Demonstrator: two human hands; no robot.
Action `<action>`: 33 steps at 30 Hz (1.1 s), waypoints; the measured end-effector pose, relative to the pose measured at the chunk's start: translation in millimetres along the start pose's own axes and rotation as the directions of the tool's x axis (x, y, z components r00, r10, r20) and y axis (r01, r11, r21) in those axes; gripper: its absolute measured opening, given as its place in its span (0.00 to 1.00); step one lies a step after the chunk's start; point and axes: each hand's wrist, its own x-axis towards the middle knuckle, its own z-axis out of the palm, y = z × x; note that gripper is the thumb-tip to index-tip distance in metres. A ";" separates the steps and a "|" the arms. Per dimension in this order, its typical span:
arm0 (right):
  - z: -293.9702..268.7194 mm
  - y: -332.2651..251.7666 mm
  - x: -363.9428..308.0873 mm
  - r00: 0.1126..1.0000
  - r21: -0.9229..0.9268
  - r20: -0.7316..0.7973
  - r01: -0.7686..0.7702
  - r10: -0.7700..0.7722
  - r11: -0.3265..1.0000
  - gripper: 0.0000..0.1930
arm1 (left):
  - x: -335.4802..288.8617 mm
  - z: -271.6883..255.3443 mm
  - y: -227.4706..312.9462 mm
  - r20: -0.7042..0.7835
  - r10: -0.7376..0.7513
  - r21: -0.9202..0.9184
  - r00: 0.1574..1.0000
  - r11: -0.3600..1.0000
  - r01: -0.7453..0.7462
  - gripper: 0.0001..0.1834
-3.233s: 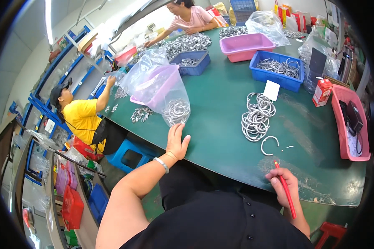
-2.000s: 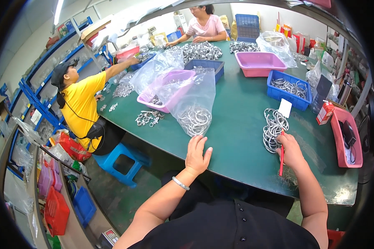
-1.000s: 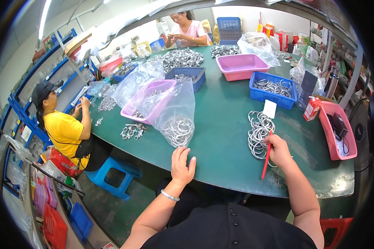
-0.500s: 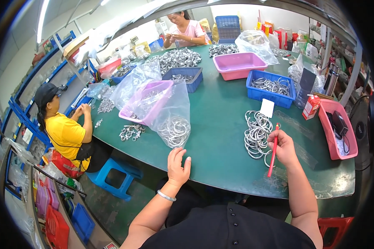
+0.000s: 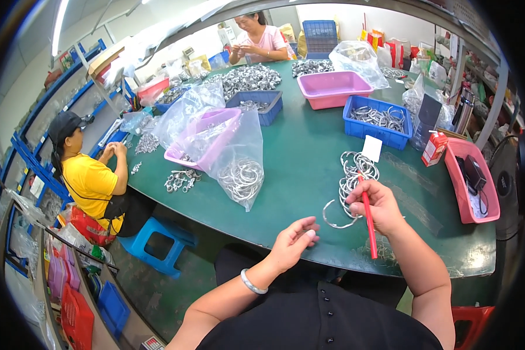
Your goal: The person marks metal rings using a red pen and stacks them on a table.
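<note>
My right hand [image 5: 380, 211] is closed around a slim red pencil [image 5: 371, 238], its lower end slanting toward the table's front edge. Beneath and behind the fingers lies a heap of silvery open bangles [image 5: 351, 169] on the green table. One C-shaped bangle [image 5: 326, 217] sticks out to the left of the heap, one end by my right fingertips; whether they grip it I cannot tell. Empty, with fingers stretched out toward that bangle, my left hand [image 5: 293, 242] hovers at the table's near edge. A white card [image 5: 371, 149] rests at the heap's far end.
Left of centre, a clear bag of bangles [image 5: 241, 179] leans out of a pink basket [image 5: 174, 156]. A blue basket of bangles [image 5: 379, 135], a red drink carton [image 5: 434, 149] and a pink basket [image 5: 489, 213] stand right. Two people sit at the table, left [image 5: 90, 175] and far side [image 5: 268, 41].
My left hand has moved right, away from the bag, toward the bangles. My right hand has shifted left with the pencil, and one bangle now stands out from the heap.
</note>
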 end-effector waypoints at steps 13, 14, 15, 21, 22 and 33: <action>5.2 22.9 1.3 0.996 0.143 0.022 -0.091 0.089 0.986 0.12 | 7.3 17.5 11.9 -0.070 -0.135 -0.280 0.988 0.954 0.111 0.09; 4.1 24.6 1.8 0.997 0.133 0.012 -0.076 0.075 0.988 0.11 | 8.0 17.5 11.7 -0.085 -0.140 -0.286 0.986 0.952 0.110 0.09; 2.7 27.1 1.4 0.998 0.124 0.005 -0.062 0.061 0.990 0.11 | 7.3 18.2 11.1 -0.098 -0.130 -0.301 0.987 0.949 0.095 0.09; -3.0 29.2 -5.3 0.998 0.121 0.039 -0.051 0.047 0.991 0.07 | 5.7 17.1 16.2 -0.145 -0.117 -0.293 0.983 0.954 0.070 0.09; -2.9 28.3 -5.9 0.996 0.114 0.065 -0.070 0.063 0.991 0.07 | 5.7 17.1 16.1 -0.144 -0.122 -0.294 0.982 0.953 0.076 0.09; 6.5 27.7 -8.5 0.993 0.085 0.096 -0.083 0.075 0.993 0.10 | 5.6 11.1 8.8 -0.131 -0.150 -0.318 0.980 0.943 0.102 0.10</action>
